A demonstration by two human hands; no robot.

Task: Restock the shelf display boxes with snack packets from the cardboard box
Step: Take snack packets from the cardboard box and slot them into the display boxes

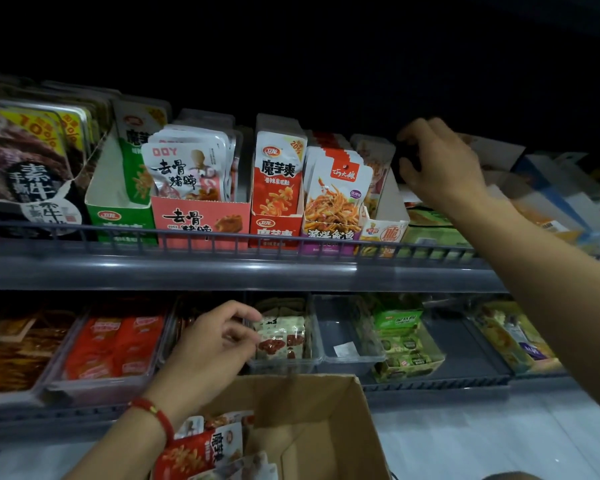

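dim shop aisle; two grey wire-fronted shelves, the upper shelf (222,268) carrying upright display boxes (201,220), the lower one clear bins (284,362). the cardboard box (312,427) sits below the lower shelf's front edge, flaps open, snack packets (201,448) lying at its left side. right hand (440,168) is raised toward the right end of the upper shelf, fingers curled round something dark; what it is cannot be told. left hand (212,344) hovers above the cardboard box before the lower shelf's front edge, fingers loosely curled, apparently holding nothing. judged handling: the packets look light, soft and glossy, likely slippery in a stack; pinch them at the flat sealed top edge, several at once, and slide them upright into a box.
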